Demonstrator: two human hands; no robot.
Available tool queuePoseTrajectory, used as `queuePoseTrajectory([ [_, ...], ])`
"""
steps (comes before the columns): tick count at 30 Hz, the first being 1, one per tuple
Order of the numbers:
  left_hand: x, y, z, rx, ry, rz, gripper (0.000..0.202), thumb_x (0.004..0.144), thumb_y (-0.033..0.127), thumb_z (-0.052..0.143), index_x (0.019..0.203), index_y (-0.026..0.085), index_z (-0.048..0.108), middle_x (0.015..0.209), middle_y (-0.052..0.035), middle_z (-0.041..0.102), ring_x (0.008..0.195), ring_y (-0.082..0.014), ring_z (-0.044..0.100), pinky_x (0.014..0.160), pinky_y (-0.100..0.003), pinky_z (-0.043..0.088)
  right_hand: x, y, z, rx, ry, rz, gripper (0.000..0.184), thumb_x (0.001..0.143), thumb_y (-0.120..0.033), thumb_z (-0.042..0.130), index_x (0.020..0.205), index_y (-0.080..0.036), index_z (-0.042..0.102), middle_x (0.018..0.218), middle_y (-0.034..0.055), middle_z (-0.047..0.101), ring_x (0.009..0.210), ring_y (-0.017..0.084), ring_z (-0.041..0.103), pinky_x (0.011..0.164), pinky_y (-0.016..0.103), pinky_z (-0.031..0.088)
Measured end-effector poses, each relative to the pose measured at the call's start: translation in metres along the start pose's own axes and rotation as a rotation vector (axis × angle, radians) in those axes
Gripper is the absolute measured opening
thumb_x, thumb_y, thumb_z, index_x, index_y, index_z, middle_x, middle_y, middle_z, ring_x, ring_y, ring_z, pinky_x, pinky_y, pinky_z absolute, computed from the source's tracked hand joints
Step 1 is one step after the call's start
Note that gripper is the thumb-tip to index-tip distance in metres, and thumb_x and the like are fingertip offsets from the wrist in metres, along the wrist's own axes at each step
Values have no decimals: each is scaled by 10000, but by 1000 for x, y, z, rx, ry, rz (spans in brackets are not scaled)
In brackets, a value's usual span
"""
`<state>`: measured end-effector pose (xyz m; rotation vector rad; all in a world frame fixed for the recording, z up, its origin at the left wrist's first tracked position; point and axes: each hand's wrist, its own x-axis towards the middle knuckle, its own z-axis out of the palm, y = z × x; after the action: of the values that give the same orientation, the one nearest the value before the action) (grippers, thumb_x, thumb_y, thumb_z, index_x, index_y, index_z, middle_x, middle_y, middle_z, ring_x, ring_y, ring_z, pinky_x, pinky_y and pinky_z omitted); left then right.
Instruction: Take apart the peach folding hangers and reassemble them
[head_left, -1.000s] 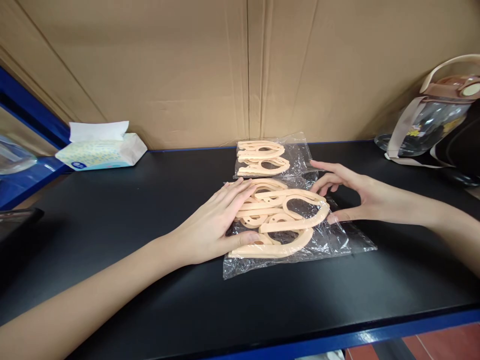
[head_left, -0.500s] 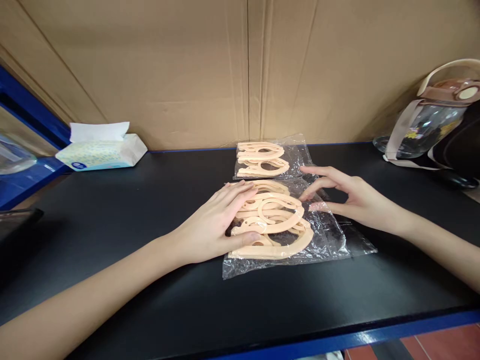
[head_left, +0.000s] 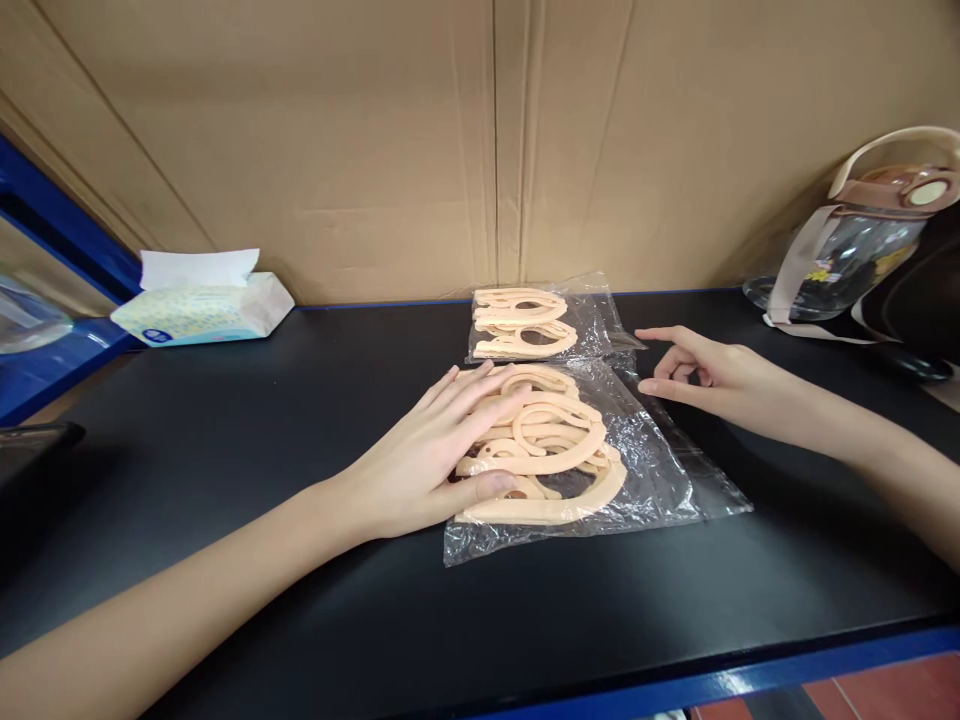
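A clear plastic bag (head_left: 660,480) lies on the black table (head_left: 225,420) with several peach plastic hangers (head_left: 555,450) stacked inside it. My left hand (head_left: 427,455) lies flat and open on the left side of that stack, thumb at its near edge. My right hand (head_left: 709,380) hovers just right of the bag's far corner, fingers apart, forefinger and thumb pointing left, holding nothing. Behind it lies a second clear bag (head_left: 596,315) with more peach hangers (head_left: 521,320) inside.
A tissue pack (head_left: 202,300) sits at the back left beside a blue frame (head_left: 60,240). A clear bottle with a beige strap (head_left: 862,245) stands at the back right. Cardboard (head_left: 487,140) walls off the back. The table's blue front edge (head_left: 750,675) runs along the bottom.
The hangers slid left and together into the near bag. My right hand let go of them and drew back to the right and away. My left hand stayed on the stack.
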<state>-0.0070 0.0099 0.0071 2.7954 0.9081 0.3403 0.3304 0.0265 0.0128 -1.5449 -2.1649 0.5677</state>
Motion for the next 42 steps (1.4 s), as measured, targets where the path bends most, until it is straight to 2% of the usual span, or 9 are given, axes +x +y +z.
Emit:
queuePoseTrajectory([
  [5,1,3,-1,-23,-49,98,690,891,687,363,1470,318,296,1576,-20,172,1443,-294,137,1173,-513,60,-1,-11,9,339,-125,33,659,833,-520,615,1356,-187,392,745,9,597,661,180,525,605,305,421],
  [9,2,4,-1,-34,-61,97,712,852,713,409,1449,329,345,1574,-31,178,1436,-310,159,1167,-527,64,-2,-23,10,422,-36,-17,607,832,-426,640,1339,-193,401,710,-14,547,641,169,508,586,291,417],
  [12,3,3,-1,-32,-71,101,713,852,713,411,1451,333,338,1575,-32,171,1441,-305,143,1162,-539,56,-5,-33,10,418,33,-81,553,849,-375,639,1336,-234,417,765,-2,562,717,191,558,695,334,475],
  [17,2,3,0,-51,-40,113,719,828,711,469,1434,337,371,1566,-38,209,1432,-315,171,1157,-552,60,-11,-39,13,541,-67,-239,416,963,-273,443,1373,-301,384,983,27,636,972,215,601,919,382,471],
  [20,3,3,0,-58,-42,111,742,812,714,497,1432,323,381,1564,-50,213,1431,-316,177,1158,-549,75,-12,-37,16,474,-60,-325,459,959,-243,473,1396,-326,364,1119,22,625,1098,218,564,1015,407,421],
  [24,3,3,1,-44,-46,118,765,789,708,544,1429,317,389,1565,-59,208,1434,-315,165,1159,-542,77,-11,-35,19,291,-59,-408,577,937,-287,566,1452,-335,310,1372,14,489,1290,235,418,1120,431,310],
  [29,4,4,2,-34,-27,150,822,746,723,587,1424,297,401,1564,-64,207,1431,-315,172,1161,-532,84,-10,-40,21,92,-136,-513,489,998,-324,452,1469,-340,323,1493,-14,350,1375,240,289,1149,452,237],
  [32,5,5,1,-20,-29,166,847,732,726,600,1426,285,396,1566,-71,197,1433,-312,167,1163,-528,77,-10,-47,25,26,-189,-574,476,1014,-360,418,1478,-342,311,1525,-27,277,1408,245,198,1167,486,127],
  [42,4,17,3,22,-60,91,811,800,645,596,1473,326,276,1583,-49,120,1448,-318,94,1150,-580,32,-14,-55,36,78,-309,-441,609,933,-512,567,1468,-386,306,1561,-72,84,1428,261,-54,1152,548,6],
])
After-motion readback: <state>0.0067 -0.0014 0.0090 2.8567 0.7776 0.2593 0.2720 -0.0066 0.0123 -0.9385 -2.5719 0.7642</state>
